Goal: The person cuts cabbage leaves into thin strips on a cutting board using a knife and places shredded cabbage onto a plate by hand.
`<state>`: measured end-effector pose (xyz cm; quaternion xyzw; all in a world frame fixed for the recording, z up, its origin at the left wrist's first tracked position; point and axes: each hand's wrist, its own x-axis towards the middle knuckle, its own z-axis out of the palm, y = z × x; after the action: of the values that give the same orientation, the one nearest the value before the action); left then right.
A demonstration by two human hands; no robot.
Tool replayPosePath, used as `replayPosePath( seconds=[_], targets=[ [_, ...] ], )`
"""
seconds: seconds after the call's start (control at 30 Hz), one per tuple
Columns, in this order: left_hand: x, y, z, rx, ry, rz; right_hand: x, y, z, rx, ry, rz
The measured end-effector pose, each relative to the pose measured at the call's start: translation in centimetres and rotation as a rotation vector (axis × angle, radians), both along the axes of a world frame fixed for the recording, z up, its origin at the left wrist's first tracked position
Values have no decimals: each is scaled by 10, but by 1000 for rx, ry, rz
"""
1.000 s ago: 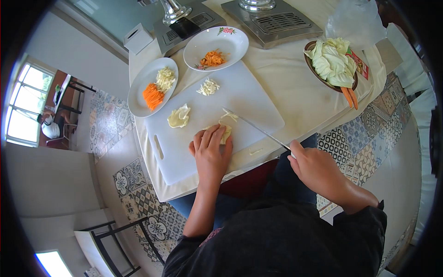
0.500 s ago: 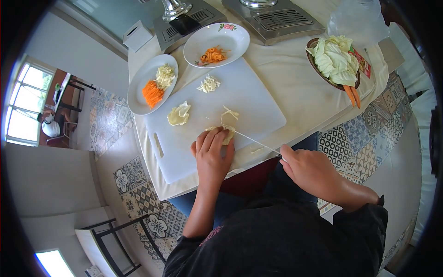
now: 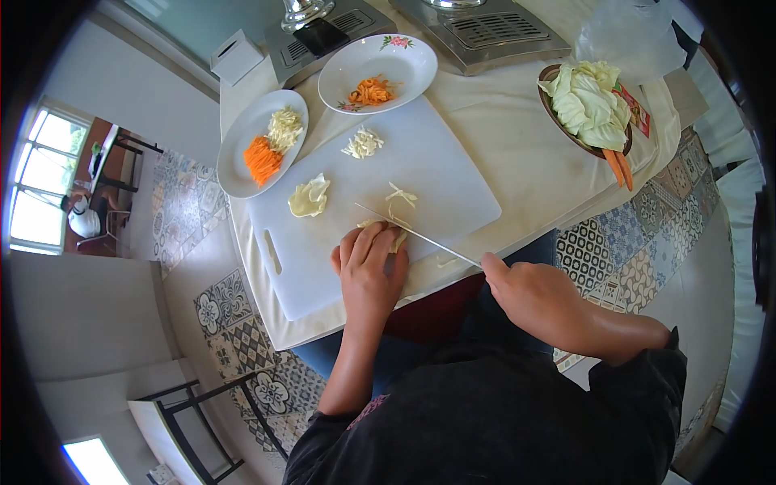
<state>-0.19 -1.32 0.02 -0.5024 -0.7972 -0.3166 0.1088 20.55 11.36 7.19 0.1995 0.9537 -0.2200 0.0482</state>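
Note:
My right hand (image 3: 529, 293) is wrapped round the handle of a knife (image 3: 440, 245), whose thin blade reaches left across the white cutting board (image 3: 453, 174). Under the curled fingers of my left hand (image 3: 368, 259) a piece of cabbage leaf (image 3: 399, 240) is pressed to the board, right beside the blade. Cut cabbage strips (image 3: 402, 195) lie just beyond the knife. A loose cabbage leaf piece (image 3: 309, 196) rests to the left, and a small heap of shredded cabbage (image 3: 362, 143) sits farther back on the board.
An oval plate (image 3: 230, 174) holds shredded carrot and cabbage; a flowered plate (image 3: 412, 77) holds more carrot. At the right stands a brown bowl (image 3: 551, 74) with cabbage leaves and carrots. Two metal stoves (image 3: 493, 32) and a tissue box (image 3: 236, 56) stand behind. A person sits far left.
The knife's tip has swung outward to the left, and its blade now lies straight over the board beside my left fingers. My left hand stays on the cabbage leaf.

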Motion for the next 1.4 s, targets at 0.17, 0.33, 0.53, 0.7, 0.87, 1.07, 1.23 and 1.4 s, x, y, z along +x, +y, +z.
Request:
replayPosePath(
  seconds=[0.17, 0.33, 0.53, 0.7, 0.87, 1.07, 1.23, 1.4],
  targets=[
    [1, -3, 4, -28, -3, 20, -16, 1, -21, 14, 62, -3],
    [-3, -6, 2, -15, -13, 103, -1, 7, -13, 91, 80, -10],
    [-6, -5, -1, 21, -46, 32, 0, 18, -18, 185, 178, -28],
    [-6, -2, -5, 57, -23, -83, -14, 25, -23, 188, 169, -64],
    [-2, -1, 4, 22, -53, -114, -19, 27, -22, 180, 250, -65],
    [-7, 0, 2, 8, -41, -115, -15, 33, -16, 97, 261, -106],
    [-11, 4, 3, 24, -29, -97, -14, 31, -8, 86, 244, -90],
    [-13, 1, -2, 34, 9, -110, -9, 28, -8, 93, 192, -54]
  ],
)
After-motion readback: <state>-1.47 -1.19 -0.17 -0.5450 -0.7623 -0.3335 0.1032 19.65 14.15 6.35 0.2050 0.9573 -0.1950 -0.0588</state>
